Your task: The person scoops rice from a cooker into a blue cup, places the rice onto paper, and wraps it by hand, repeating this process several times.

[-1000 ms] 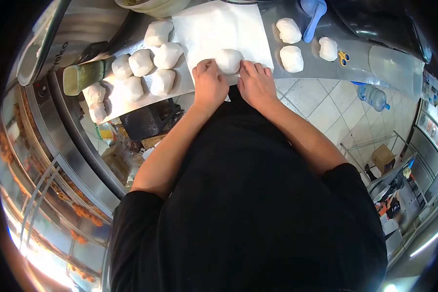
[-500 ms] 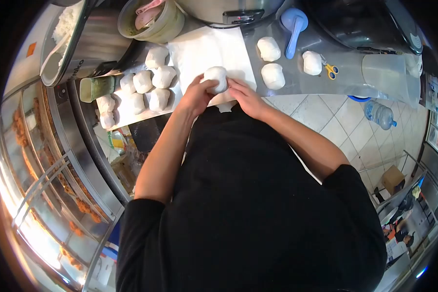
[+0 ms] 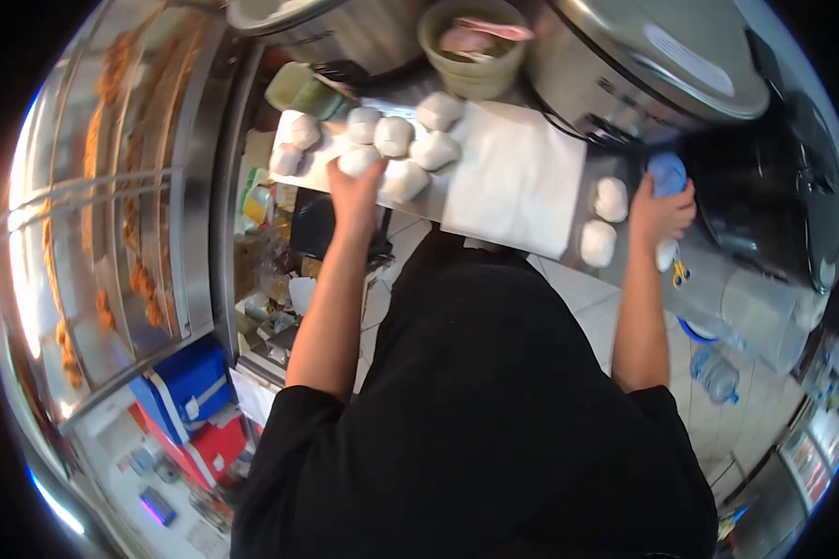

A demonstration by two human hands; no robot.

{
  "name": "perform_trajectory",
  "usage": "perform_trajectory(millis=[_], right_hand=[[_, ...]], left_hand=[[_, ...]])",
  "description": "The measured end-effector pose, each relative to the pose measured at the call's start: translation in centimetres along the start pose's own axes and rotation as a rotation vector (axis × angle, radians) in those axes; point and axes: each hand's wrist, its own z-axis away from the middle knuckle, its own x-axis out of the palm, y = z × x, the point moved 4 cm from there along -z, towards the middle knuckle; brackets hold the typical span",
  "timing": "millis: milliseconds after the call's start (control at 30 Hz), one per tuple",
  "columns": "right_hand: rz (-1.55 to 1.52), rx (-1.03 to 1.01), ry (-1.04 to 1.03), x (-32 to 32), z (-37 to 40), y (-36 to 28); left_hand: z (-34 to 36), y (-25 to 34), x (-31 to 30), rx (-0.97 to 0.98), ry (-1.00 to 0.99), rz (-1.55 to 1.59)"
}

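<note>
My left hand [image 3: 354, 196] is at the group of white wrapped bundles, its fingers around one white wrapped bundle [image 3: 357, 161]. Several more bundles [image 3: 393, 137] lie close beside it on the left of the counter. On the right, my right hand [image 3: 660, 216] is closed around a blue scoop [image 3: 667, 175], whose handle is hidden by the fingers. Two white bundles [image 3: 611, 199] lie just left of that hand, and another [image 3: 667, 253] is partly covered by it. A flat white sheet of paper [image 3: 513, 177] lies between my hands.
Behind the paper stand a large steel cooker [image 3: 653, 56] and a tub [image 3: 473, 65] with a pink utensil. A green container [image 3: 303, 90] is at back left. Yellow scissors [image 3: 681, 272] and a clear plastic box [image 3: 760, 307] are at right. A glass food cabinet [image 3: 130, 186] stands left.
My hands, earlier together on a bundle over the paper, have moved apart. The left went to the bundles at left, the right to the blue scoop. The camera view has turned left.
</note>
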Motion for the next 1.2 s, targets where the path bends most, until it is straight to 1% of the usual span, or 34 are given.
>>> perform_trajectory(millis=[67,100,133,200,267,300,333,367,400,433,467,533,600,633,667,700,733,767,800,833,867,900,933,1000,1067,1133,1200], right_hand=[[0.232,-0.061,-0.27,3.1,-1.8,2.7],[0.199,-0.046,-0.311,5.5,-2.7,4.6],[0.167,-0.034,-0.351,7.5,-3.4,6.0],[0.032,0.095,-0.352,7.9,-4.1,6.9],[-0.269,0.157,-0.134,4.9,-2.7,6.3],[-0.279,0.004,0.1,3.9,-1.8,6.9],[-0.529,0.191,0.06,2.7,-0.3,7.5],[-0.894,0.364,0.034,0.2,2.3,6.2],[-1.093,0.446,-0.086,-2.7,4.8,4.3],[-0.983,0.396,-0.119,-5.8,7.2,1.6],[-0.864,0.356,-0.148,-8.2,10.0,-0.8],[-0.903,0.291,-0.368,-10.0,14.8,-5.3],[-0.916,0.01,-0.611,-10.6,16.1,-10.9],[-0.837,-0.199,-0.592,-13.5,15.1,-17.4],[-0.749,-0.393,-0.574,-16.5,12.8,-24.7],[-0.527,-0.517,-0.533,-17.3,11.3,-28.3],[-0.519,-0.688,-0.459,-19.3,9.5,-35.2],[-0.519,-0.747,-0.453,-19.9,7.9,-39.9],[-0.522,-0.815,-0.445,-20.0,6.5,-43.9],[-0.5,-0.794,-0.456,-19.5,4.9,-47.5],[-0.482,-0.774,-0.472,-18.8,3.5,-50.8],[-0.346,-0.767,-0.479,-17.8,2.4,-53.9],[-0.207,-0.749,-0.491,-16.7,1.1,-56.4],[-0.038,-0.791,-0.485,-12.4,-0.9,-59.9],[0.028,-0.8,-0.497,-7.7,-1.7,-62.6],[0.101,-0.813,-0.517,-5.3,-1.1,-65.2],[0.168,-0.787,-0.574,-3.7,0.9,-67.6]], left_hand=[[-5.0,-1.5,-5.8,-0.016,0.159,-0.091],[-7.0,-2.1,-7.2,-0.029,0.253,-0.108],[-10.7,-5.5,-8.6,-0.027,0.34,-0.211],[-14.2,-7.1,-8.3,-0.079,0.288,-0.558],[-15.4,-8.3,-7.2,-0.125,0.132,-0.702],[-15.3,-7.8,-6.8,-0.028,0.15,-0.852],[-14.9,-7.3,-6.4,0.071,0.171,-0.999],[-14.2,-6.8,-6.2,0.14,0.188,-1.047],[-13.3,-6.1,-6.5,0.205,0.2,-1.098],[-12.1,-4.3,-7.1,0.327,0.172,-1.072],[-11.5,-1.3,-7.7,0.451,0.135,-1.045],[-13.7,5.9,-9.3,0.667,-0.133,-0.702],[-18.0,17.6,-10.6,1.093,-0.073,-0.613],[-20.2,23.7,-10.5,1.274,-0.004,-0.58],[-22.9,27.3,-9.5,1.356,0.052,-0.693],[-25.4,29.4,-7.5,1.41,0.018,-0.854],[-27.7,31.3,-5.3,1.471,-0.001,-1.011],[-30.8,31.4,-2.8,1.416,-0.195,-1.362],[-33.3,30.6,-1.3,1.318,-0.381,-1.71],[-34.2,30.6,-0.6,1.332,-0.359,-1.695],[-35.0,30.2,0.1,1.36,-0.433,-1.735],[-35.8,30.2,0.4,1.389,-0.514,-1.78],[-36.0,30.8,-0.1,1.402,-0.51,-1.776],[-35.5,31.5,-3.1,1.129,-0.523,-1.346],[-35.1,31.3,-7.8,1.151,-0.389,-0.957],[-33.9,30.7,-12.3,1.131,-0.23,-0.788],[-33.9,27.7,-15.1,0.911,-0.26,-0.552]])
